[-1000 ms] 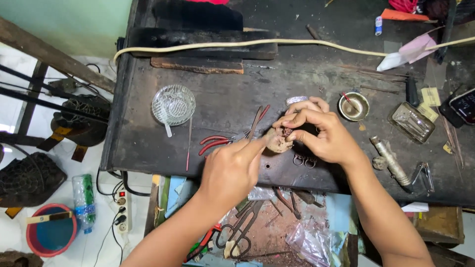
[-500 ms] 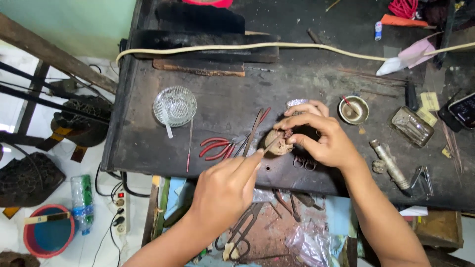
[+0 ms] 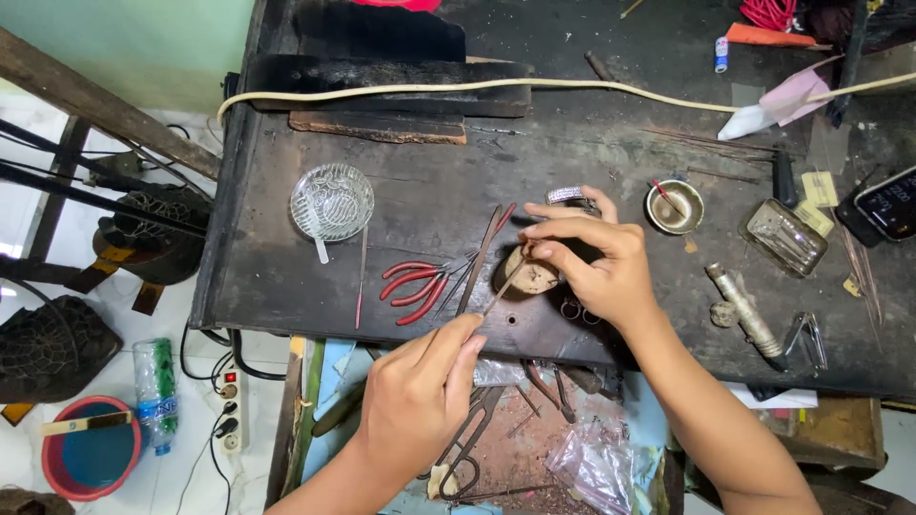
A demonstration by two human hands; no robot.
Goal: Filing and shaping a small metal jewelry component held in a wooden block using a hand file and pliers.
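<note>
The left hand (image 3: pixel 420 396) pinches a thin tool (image 3: pixel 501 291) between thumb and forefinger, its fingers pressed together around the shaft, with the tip reaching up to a small round block (image 3: pixel 531 277) on the dark surface (image 3: pixel 286 277). The right hand (image 3: pixel 596 267) bends over that block, thumb and fingertips closed on a small piece at its top edge; the piece itself is too small to make out. Just left of the block lie red pliers (image 3: pixel 415 286) and a long file (image 3: pixel 482 257), with a glass dish (image 3: pixel 331 200) farther left. A ring (image 3: pixel 565 195) sits just behind the right hand's fingers. To the right stand a small bowl (image 3: pixel 675 207), a clear tray (image 3: pixel 785 236) and a metal tube (image 3: pixel 744 310). A pale hose (image 3: pixel 458 88) runs across the back.
</note>
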